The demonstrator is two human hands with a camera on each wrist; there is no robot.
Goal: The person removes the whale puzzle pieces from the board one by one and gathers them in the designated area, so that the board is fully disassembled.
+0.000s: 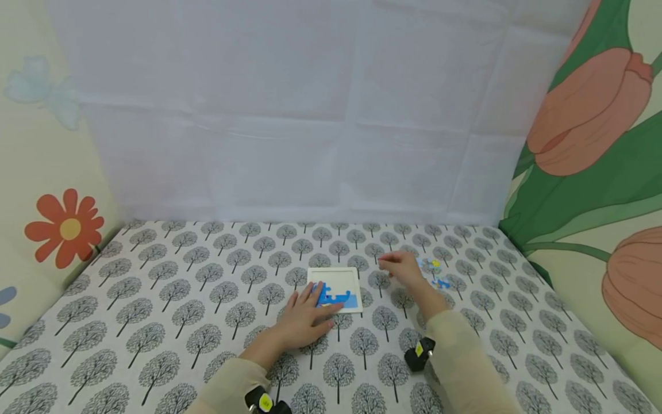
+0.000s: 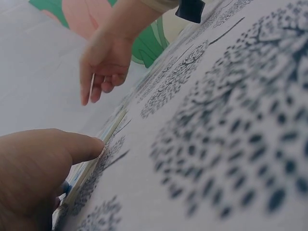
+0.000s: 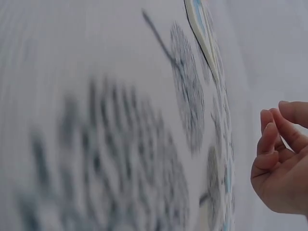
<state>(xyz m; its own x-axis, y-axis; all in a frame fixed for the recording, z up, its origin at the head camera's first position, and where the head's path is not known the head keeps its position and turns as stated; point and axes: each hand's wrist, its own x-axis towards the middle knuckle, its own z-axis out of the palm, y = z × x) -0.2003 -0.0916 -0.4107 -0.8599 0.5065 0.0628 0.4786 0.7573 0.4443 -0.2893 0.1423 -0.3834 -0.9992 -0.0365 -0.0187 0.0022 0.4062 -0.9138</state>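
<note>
A white-framed puzzle board (image 1: pixel 333 270) lies on the table with blue pieces (image 1: pixel 338 298) fitted in its lower part; its upper part shows pale backing. My left hand (image 1: pixel 304 322) rests on the board's lower left, fingers spread over the pieces and frame. My right hand (image 1: pixel 405 269) hovers to the right of the board, above the cloth. Seen from the left wrist, the right hand (image 2: pixel 106 62) pinches a thin puzzle piece (image 2: pixel 92 85), edge-on; its picture is hidden. In the right wrist view, the fingers (image 3: pixel 269 139) largely conceal that piece.
Loose puzzle pieces (image 1: pixel 442 283), blue and yellow, lie on the cloth beyond the right wrist. The tablecloth (image 1: pixel 207 322) has a tree print. A white sheet (image 1: pixel 289 115) hangs behind the table, and flower-painted walls (image 1: pixel 579 218) flank it.
</note>
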